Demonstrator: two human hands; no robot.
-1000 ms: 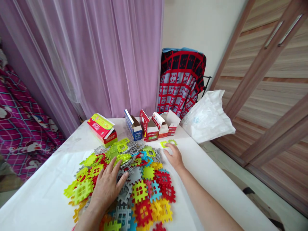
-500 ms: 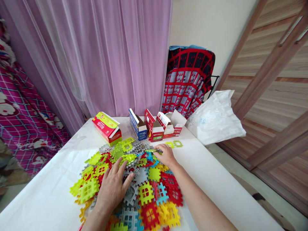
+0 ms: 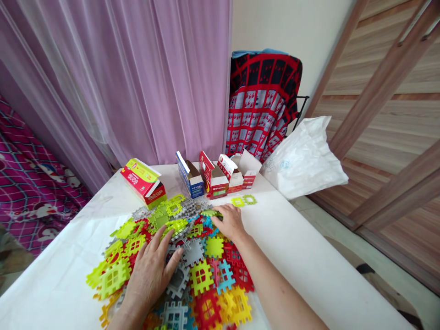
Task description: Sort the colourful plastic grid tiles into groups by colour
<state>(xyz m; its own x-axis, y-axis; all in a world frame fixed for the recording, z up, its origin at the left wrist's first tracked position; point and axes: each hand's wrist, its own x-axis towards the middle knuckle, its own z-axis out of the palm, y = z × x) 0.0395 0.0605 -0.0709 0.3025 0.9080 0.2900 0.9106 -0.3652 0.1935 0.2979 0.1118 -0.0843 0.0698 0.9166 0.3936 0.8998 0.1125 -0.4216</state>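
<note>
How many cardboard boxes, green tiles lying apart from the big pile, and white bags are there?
Cardboard boxes: 5
Green tiles lying alone: 2
White bag: 1
Total: 8

A heap of tiles [image 3: 202, 275] fills the middle of the white table [image 3: 309, 261]. The left hand [image 3: 151, 272] lies flat on its near part, and the right hand [image 3: 229, 221] rests on its far edge. Bare tabletop runs clear along the right side and down the left. The far edge is blocked by a row of open boxes [image 3: 213, 178] and a red box [image 3: 144, 181]. A white bag [image 3: 304, 158] fills the far right corner. Two loose tiles [image 3: 243, 200] lie between the right hand and the boxes.
</note>
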